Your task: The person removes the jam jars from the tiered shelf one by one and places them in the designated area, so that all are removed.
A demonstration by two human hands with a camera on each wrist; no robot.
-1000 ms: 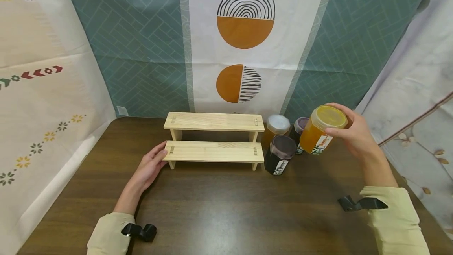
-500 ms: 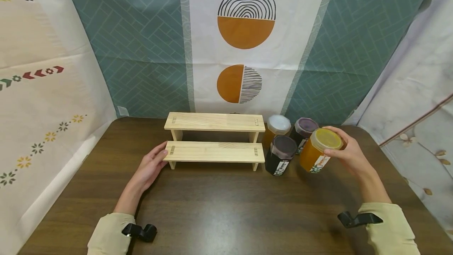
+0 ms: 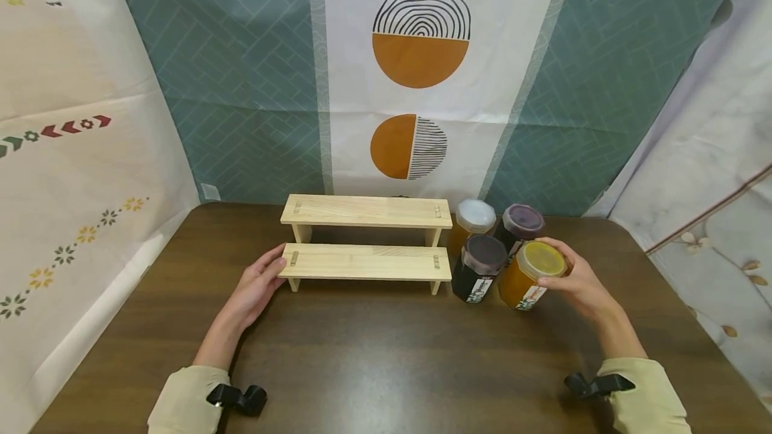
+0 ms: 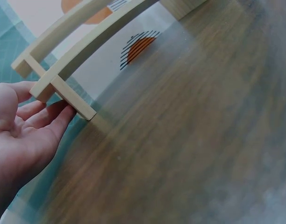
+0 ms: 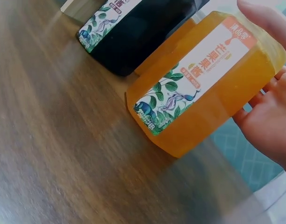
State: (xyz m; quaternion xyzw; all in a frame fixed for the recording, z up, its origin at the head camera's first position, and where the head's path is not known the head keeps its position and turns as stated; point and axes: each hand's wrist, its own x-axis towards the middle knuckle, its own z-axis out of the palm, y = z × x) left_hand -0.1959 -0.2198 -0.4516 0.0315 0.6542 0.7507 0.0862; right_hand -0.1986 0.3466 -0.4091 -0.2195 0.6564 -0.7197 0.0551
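My right hand holds a jam jar with a yellow lid, thumb on its near side and fingers behind. In the right wrist view the orange jam jar stands on the table beside a dark jar. My left hand grips the left end of the lower step of a two-step wooden shelf. The left wrist view has the thumb against the end of the shelf and the fingers of the left hand by its leg.
Between the shelf and my right hand stand a dark jar, a white-lidded amber jar and a purple-lidded jar. The brown wooden table meets a patterned cloth backdrop at its far edge.
The yellow-lidded jar has come down in my right hand, moving left and nearer, and now stands beside the front dark jar. My left hand has stayed on the shelf.
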